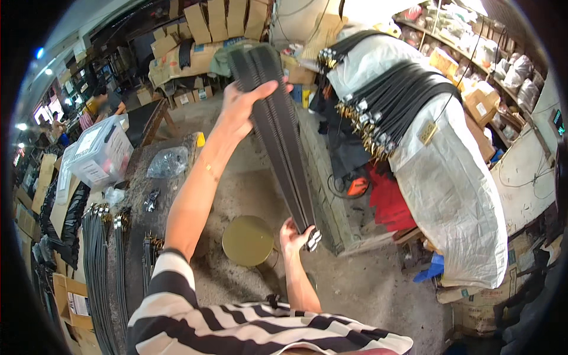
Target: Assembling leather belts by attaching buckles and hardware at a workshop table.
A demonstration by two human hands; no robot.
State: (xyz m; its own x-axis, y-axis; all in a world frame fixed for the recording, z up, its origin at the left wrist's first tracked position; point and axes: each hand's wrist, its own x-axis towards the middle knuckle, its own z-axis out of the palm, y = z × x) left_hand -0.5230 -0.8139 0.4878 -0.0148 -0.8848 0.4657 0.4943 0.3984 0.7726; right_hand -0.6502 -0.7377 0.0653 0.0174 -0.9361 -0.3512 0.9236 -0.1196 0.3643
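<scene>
A bundle of black belts is stretched out in front of me, folded over at its far end. My left hand is closed around the far part, thumb across the top face. At the near end, beside the silver buckles, my right hand grips the same bundle. Many more black belts with metal buckles lie side by side over a pale sheet on the right. Other dark belts hang in rows at the lower left.
A round stool stands on the floor below the belts. To the left, a dark bench holds a plastic bag and a clear plastic box. Cardboard boxes fill the back. Red cloth lies under the sheet. People work far left.
</scene>
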